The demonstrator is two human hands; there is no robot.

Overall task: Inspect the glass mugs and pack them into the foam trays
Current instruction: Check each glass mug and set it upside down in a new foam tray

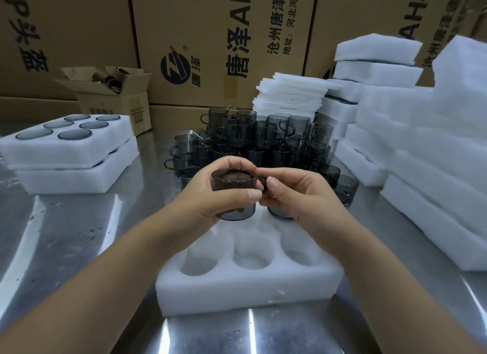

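A smoky grey glass mug is held upright above a white foam tray in front of me. My left hand wraps around the mug's body. My right hand pinches its handle on the right side. The tray's three near wells are empty. One mug sits in a far right well, partly hidden by my right hand. A large cluster of stacked grey mugs stands on the metal table behind my hands.
Two stacked foam trays filled with mugs sit at the left. Stacks of foam trays and thin foam sheets fill the right and back. A small open carton and big cardboard boxes line the back.
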